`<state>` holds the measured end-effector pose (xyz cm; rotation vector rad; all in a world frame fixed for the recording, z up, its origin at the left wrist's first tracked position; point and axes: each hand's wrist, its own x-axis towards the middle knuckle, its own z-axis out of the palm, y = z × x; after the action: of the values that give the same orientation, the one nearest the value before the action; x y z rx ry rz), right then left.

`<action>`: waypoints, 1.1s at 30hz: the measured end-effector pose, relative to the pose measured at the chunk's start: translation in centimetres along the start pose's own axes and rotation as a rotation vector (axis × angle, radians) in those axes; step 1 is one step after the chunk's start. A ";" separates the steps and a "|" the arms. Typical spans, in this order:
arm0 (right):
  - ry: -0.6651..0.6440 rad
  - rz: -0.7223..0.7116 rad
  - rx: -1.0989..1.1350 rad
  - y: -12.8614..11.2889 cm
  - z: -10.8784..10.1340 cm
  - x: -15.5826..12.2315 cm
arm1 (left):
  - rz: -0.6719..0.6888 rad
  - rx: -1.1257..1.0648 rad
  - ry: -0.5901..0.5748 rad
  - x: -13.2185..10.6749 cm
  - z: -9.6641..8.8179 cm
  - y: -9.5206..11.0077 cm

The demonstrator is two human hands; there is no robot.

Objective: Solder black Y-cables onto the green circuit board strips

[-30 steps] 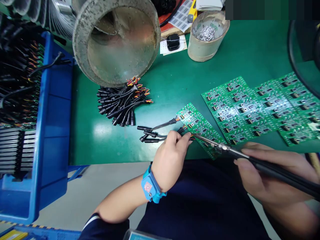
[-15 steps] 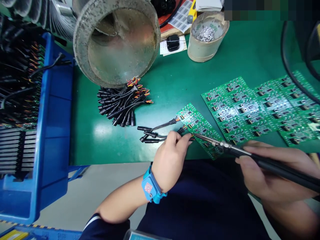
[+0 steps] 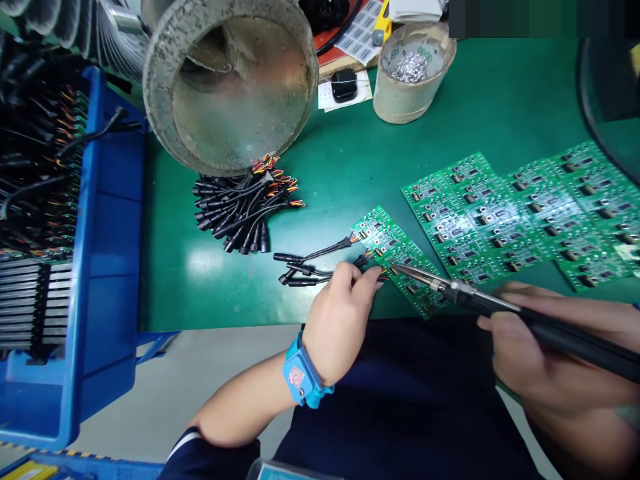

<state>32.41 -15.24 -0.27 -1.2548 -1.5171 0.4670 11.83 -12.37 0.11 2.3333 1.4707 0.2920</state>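
Observation:
My left hand, with a blue wrist strap, pinches a black cable close to its bare coloured wire ends. Those ends lie at the edge of a narrow green circuit board strip. Two other cables, one of them a black cable, reach the same strip with their wires at its left edge. My right hand is closed round the black handle of a soldering iron. The iron's metal tip is over the strip, just right of the held wires; whether it touches cannot be made out.
A pile of black cables lies below a round metal fume duct. Larger circuit board panels rest at right. A cardboard tub with silvery wire stands behind. At left is a blue bin of wired boards.
The soldering iron and my right hand have shifted slightly right, the tip moving away from the held wires. My left hand keeps its pinch in nearly the same place.

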 end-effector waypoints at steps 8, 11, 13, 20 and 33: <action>-0.015 -0.142 -0.098 0.0 0.7 0.8 | -0.003 -0.012 -0.008 0.0 0.0 0.0; -0.025 -0.110 -0.113 -0.3 0.7 0.7 | -0.010 -0.018 -0.013 0.0 0.0 0.0; -0.026 -0.106 -0.116 -0.4 0.6 0.6 | -0.014 -0.017 -0.014 0.0 0.0 0.0; -0.036 -0.103 -0.105 -0.3 0.5 0.6 | -0.023 0.006 -0.012 0.1 0.0 0.1; -0.003 -0.053 -0.060 -0.2 0.5 0.4 | -0.036 0.023 -0.003 0.0 0.2 0.4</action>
<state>31.87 -14.81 -0.08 -1.2572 -1.5730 0.3920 12.18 -12.59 0.06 2.3222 1.5206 0.2634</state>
